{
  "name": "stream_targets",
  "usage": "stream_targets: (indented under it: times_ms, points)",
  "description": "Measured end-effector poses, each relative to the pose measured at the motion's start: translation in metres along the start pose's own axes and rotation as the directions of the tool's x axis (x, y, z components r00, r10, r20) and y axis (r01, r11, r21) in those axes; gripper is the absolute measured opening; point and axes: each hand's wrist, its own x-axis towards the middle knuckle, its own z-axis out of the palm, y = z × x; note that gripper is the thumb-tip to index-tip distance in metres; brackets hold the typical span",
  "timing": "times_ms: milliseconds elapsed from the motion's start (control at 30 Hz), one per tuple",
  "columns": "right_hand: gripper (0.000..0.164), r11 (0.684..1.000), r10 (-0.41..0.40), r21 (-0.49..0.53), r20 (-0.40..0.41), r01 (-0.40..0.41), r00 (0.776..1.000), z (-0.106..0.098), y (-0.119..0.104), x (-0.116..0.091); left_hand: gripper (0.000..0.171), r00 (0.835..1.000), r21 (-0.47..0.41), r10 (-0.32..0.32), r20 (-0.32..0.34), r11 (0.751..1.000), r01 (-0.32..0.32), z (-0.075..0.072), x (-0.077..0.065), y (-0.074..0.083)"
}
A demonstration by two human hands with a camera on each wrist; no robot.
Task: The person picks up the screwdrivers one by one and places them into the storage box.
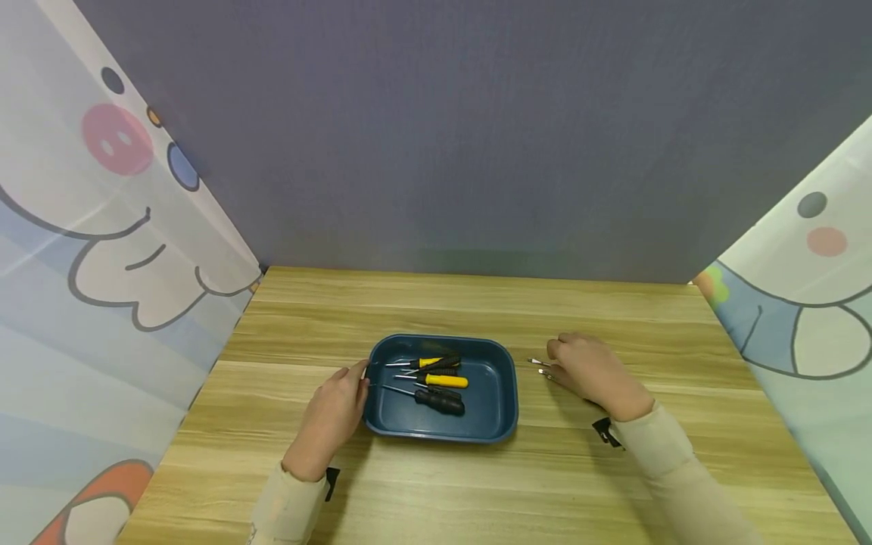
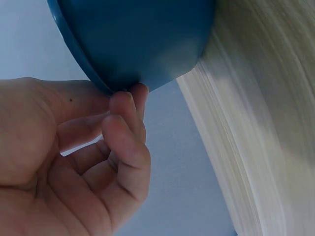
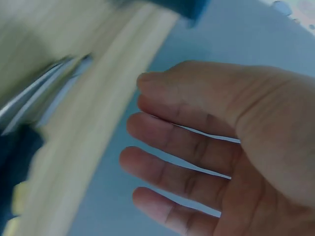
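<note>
A dark blue plastic tray [image 1: 487, 428] stands on the table with several screwdrivers inside, among them a yellow-handled one [image 1: 446, 381] and a black-handled one [image 1: 441, 402]. My left hand [image 1: 334, 409] pinches the tray's left rim; in the left wrist view its thumb and fingertips meet at the rim [image 2: 81, 66]. To the right of the tray, my right hand [image 1: 593, 371] hovers over screwdrivers [image 1: 538, 362] on the table, their handles hidden beneath it in the head view. The right wrist view shows their metal shafts [image 3: 49, 91], a dark handle with yellow parts [image 3: 22, 152], and loosely extended fingers holding nothing.
The wooden table [image 1: 436, 492] reaches back to a grey partition [image 1: 436, 136]. Curtains with cartoon prints, one on the left [image 1: 41, 325] and one on the right [image 1: 817, 265], hang along the sides.
</note>
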Motion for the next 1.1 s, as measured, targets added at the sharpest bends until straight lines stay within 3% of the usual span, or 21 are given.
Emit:
stream_targets:
  times_ms: [200, 400, 833, 1100]
  points:
    - [0.011, 0.998, 0.063, 0.027, 0.054, -0.064, 0.997, 0.016, 0.02, -0.011, 0.029, 1.0, -0.006, -0.007, 0.008, 1.0, 0.007, 0.0, 0.0, 0.0]
    - [0.009, 0.996, 0.077, 0.051, 0.044, -0.079, 0.996, 0.027, 0.032, -0.02, 0.029, 1.0, -0.003, -0.011, 0.005, 1.0, 0.011, 0.001, -0.001, 0.0]
    - [0.011, 0.987, 0.15, 0.044, 0.116, -0.156, 0.982, 0.036, 0.042, -0.026, 0.03, 1.0, -0.011, -0.021, 0.013, 1.0, 0.021, 0.001, -0.001, 0.0]
    - [0.012, 0.988, 0.152, -0.004, 0.108, -0.153, 0.982, 0.035, 0.042, -0.025, 0.029, 1.0, -0.017, -0.02, 0.009, 1.0, 0.021, 0.001, -0.001, 0.0]
